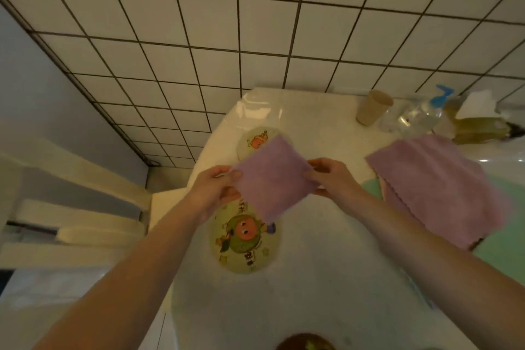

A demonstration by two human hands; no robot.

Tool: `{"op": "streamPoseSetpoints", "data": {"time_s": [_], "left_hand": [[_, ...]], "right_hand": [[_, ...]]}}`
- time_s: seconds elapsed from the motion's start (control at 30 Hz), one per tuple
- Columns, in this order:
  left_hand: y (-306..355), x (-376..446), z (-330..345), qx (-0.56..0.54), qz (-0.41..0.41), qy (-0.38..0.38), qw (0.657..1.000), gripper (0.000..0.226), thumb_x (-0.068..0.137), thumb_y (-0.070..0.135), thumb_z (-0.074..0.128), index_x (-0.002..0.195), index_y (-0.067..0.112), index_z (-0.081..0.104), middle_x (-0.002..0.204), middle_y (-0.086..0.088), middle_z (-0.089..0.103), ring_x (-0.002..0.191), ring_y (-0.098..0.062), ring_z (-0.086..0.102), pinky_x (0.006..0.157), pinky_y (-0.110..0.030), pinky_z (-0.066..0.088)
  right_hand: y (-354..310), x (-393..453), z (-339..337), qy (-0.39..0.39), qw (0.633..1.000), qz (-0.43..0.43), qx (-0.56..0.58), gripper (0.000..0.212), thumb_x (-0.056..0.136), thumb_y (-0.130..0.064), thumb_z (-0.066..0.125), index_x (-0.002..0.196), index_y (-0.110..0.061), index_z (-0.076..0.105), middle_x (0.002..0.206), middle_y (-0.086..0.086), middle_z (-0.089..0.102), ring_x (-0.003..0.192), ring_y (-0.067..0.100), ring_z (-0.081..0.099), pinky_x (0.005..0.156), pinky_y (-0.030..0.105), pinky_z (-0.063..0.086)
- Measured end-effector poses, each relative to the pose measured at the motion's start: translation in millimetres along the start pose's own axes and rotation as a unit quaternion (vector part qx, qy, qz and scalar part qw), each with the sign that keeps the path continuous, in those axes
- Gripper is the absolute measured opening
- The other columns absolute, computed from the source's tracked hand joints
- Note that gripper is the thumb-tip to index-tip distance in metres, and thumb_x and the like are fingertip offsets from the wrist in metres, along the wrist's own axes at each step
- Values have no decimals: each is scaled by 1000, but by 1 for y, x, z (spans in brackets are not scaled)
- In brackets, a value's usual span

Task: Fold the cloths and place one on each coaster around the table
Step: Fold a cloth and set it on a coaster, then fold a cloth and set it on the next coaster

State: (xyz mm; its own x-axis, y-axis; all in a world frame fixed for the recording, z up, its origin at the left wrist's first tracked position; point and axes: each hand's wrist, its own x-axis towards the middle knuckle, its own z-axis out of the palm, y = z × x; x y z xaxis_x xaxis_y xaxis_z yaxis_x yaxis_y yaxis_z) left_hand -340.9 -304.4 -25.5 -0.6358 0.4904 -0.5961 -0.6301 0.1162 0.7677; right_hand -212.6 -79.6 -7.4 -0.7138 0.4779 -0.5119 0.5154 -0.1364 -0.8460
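Observation:
A folded purple cloth [272, 176] hangs in the air over the white table [312, 287]. My left hand [216, 187] pinches its left edge and my right hand [331, 176] pinches its right edge. Below it lies a round cartoon coaster [244, 244], partly covered by the cloth's lower corner. A second round coaster [255, 140] with an orange figure lies farther back, half hidden behind the cloth. To the right, a pile of unfolded purple cloths [443, 193] rests on something green [372, 189].
A beige cup [373, 107], a clear plastic bottle with a blue cap [414, 116] and a tissue box [477, 122] stand at the table's far right. White chairs [85, 207] are at the left. Tiled floor lies beyond. A dark round object [305, 343] sits at the near edge.

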Motion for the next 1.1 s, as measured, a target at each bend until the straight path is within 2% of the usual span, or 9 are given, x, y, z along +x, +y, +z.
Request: {"op": "streamPoseSetpoints", "data": {"time_s": [0.2,0.3,0.37,0.5,0.57,0.67,0.8,0.97,1.1], "left_hand": [[12,85,10,23,11,101,995,23,87,15,68,104,3,60,97,-16,70,75,-27,69,60,-29,60],[10,113,9,105,41,135,984,13,86,15,69,90,5,60,88,-15,68,59,-18,66,51,-24,56],[9,127,4,162,63,156,972,13,85,16,70,82,10,59,87,-18,68,60,-19,63,59,-30,58],[7,143,-7,257,78,184,945,18,82,19,74,82,12,58,81,-19,70,64,-26,65,72,-44,59],[4,145,-12,292,83,191,934,24,80,24,76,81,17,53,80,-16,69,66,-29,67,73,-50,57],[3,143,-16,344,91,206,911,30,77,33,76,87,22,50,83,-8,65,76,-31,67,77,-51,55],[14,117,-11,418,112,213,876,37,83,35,70,108,14,52,89,-1,60,84,-23,61,77,-38,51],[14,75,1,487,186,173,835,24,89,25,61,110,14,55,95,-1,62,87,-25,61,76,-39,52],[3,35,30,489,226,129,832,18,90,20,56,106,12,56,99,-5,64,86,-26,59,76,-37,49]], "right_hand": [[-5,98,8,73,997,-40,2,21,83,-17,70,101,-8,64,88,3,65,77,15,62,61,28,54],[9,135,12,91,993,-56,-58,17,81,-21,71,95,-13,65,86,5,67,78,20,63,67,37,58],[17,149,15,104,985,-64,-119,17,80,-24,70,94,-16,66,86,2,68,78,19,63,75,40,58],[23,156,19,115,965,-110,-209,19,83,-26,68,97,-14,65,87,-3,64,80,11,59,70,14,46],[24,155,20,123,957,-127,-232,18,84,-25,67,97,-13,64,86,-4,62,78,10,56,60,3,37],[24,151,18,128,943,-140,-273,21,84,-25,66,99,-11,62,91,0,62,82,13,57,68,13,39],[17,127,2,147,941,-122,-279,24,85,-14,63,108,-7,60,101,6,64,86,13,56,75,18,38],[21,61,-29,151,924,-139,-322,17,88,-11,57,103,-9,64,99,7,68,92,22,62,77,20,41],[44,-9,-63,164,908,-171,-346,14,88,-8,57,100,-7,65,95,6,68,87,20,62,78,22,44]]}}
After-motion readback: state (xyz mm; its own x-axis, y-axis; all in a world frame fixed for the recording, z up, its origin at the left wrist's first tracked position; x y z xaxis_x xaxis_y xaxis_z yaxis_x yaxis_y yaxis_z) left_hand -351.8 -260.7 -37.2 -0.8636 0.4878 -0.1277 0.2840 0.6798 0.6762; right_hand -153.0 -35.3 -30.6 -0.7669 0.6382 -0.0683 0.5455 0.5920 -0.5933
